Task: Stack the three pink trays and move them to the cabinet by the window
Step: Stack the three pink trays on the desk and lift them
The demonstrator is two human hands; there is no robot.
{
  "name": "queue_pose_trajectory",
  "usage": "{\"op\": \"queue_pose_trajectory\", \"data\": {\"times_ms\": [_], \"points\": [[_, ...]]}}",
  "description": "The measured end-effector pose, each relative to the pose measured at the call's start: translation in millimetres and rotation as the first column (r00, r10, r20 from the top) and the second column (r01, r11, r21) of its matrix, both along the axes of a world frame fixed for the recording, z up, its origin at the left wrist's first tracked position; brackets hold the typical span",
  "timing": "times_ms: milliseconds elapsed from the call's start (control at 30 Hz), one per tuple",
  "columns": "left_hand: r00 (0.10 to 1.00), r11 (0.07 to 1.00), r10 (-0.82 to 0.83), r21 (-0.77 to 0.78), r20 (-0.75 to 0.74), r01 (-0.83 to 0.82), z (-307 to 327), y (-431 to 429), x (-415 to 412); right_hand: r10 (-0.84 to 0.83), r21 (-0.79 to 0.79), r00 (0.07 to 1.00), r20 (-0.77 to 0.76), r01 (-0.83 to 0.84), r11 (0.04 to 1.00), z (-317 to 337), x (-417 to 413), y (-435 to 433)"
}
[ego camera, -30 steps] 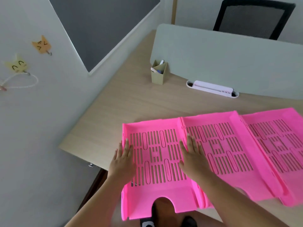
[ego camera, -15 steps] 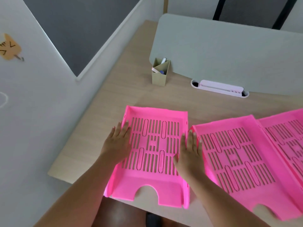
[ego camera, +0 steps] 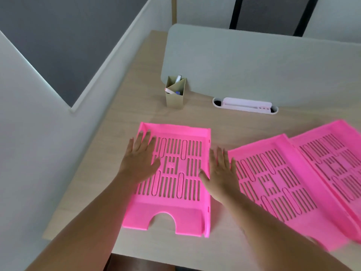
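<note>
Three pink slotted trays lie flat on the wooden desk. The left tray sits apart from the other two, fully on the desk. My left hand rests flat on its left side, fingers spread. My right hand lies flat over its right wall, fingers spread, close to the middle tray. The right tray overlaps the middle tray's right edge and runs out of view. Neither hand grips anything.
A beige pen holder with pens stands behind the left tray. A white oblong cable box lies at the foot of the grey desk divider. A white wall is on the left, a black chair back behind the divider.
The left tray has slid forward and left, away from the other two, from overhanging the front edge to lying fully on the desk. Both hands stayed flat on it.
</note>
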State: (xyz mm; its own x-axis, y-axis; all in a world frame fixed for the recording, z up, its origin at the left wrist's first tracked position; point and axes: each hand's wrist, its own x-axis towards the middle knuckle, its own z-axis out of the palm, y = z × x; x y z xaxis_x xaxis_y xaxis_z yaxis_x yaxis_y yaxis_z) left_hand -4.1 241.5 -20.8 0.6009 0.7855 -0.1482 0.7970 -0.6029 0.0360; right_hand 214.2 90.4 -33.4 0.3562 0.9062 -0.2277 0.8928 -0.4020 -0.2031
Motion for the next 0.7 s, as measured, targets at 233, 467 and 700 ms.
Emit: {"op": "queue_pose_trajectory", "data": {"times_ms": [233,467,700], "points": [[0.971,0.991,-0.074,-0.091,0.227,0.097,10,-72,100,-0.172,0.017,0.982,0.073,0.172,0.985,32,94,-67],[0.962,0.949,0.111,-0.314,0.251,-0.027,-5,-200,194,-0.186,-0.104,0.955,0.232,0.214,0.971,27,188,-157],[0.918,0.908,0.348,-0.314,0.191,-0.279,-26,-262,237,0.020,-0.137,0.962,0.272,0.018,0.990,-2,240,-202]]}}
